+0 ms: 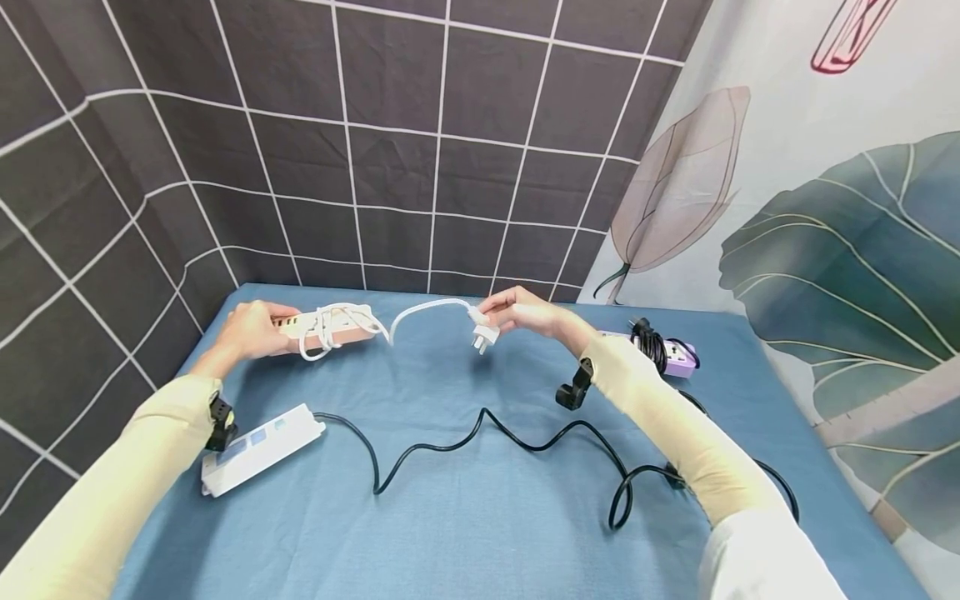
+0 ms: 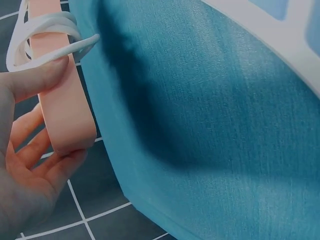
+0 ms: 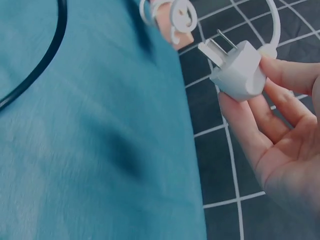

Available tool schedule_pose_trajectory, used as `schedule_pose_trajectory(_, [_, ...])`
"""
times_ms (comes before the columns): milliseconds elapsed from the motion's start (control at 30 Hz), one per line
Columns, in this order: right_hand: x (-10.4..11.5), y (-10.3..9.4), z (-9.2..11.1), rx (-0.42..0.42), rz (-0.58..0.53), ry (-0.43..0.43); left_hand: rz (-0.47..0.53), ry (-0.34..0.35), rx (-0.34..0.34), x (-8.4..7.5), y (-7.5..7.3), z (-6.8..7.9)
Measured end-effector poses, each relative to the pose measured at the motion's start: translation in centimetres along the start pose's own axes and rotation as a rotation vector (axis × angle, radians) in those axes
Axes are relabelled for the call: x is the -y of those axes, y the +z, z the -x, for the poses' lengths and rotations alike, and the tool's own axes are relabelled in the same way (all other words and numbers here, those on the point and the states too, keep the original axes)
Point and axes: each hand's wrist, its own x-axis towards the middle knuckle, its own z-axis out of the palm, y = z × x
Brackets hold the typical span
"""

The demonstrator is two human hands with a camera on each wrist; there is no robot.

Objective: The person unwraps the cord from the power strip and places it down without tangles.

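Observation:
At the back left, my left hand (image 1: 251,331) grips one end of a pink power strip (image 1: 351,334), with its white cord (image 1: 327,327) wound about the body. In the left wrist view the thumb lies on the strip's side (image 2: 65,110) and the fingers curl round its end. A length of that cord arches rightward to a white plug (image 1: 485,335). My right hand (image 1: 528,312) pinches the plug between thumb and fingers; its metal prongs point away from the palm in the right wrist view. Both the strip and plug are held above the blue cloth.
Below my left forearm lies a white power strip (image 1: 264,450); a black cord (image 1: 442,448) snakes from it across the blue cloth (image 1: 465,533). Behind my right forearm sits a purple power strip (image 1: 681,358) with a bundled black cord (image 1: 649,343). A dark gridded wall covering (image 1: 390,167) stands behind.

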Motion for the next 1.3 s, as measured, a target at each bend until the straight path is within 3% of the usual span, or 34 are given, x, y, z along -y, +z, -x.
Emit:
schedule_pose_trajectory(267, [-1.4,-0.3,0.3,0.024,0.104,0.072,-0.009,0.008,-0.024,0.2,-0.1,0.2])
schedule_pose_trajectory(700, [-3.3,-0.5,-0.2,0.038,0.361,0.077,-0.003,-0.005,-0.011,0.1,0.0,0.4])
schedule_pose_trajectory(1033, [-3.4,0.9,-1.3,0.023,0.613,0.005,0.007,0.001,0.016,-0.3,0.1,0.3])
schedule_pose_trajectory(1300, [-3.2,2.0,-1.8,-0.013,0.829,-0.145,0.015,0.009,0.025,-0.5,0.3,0.4])
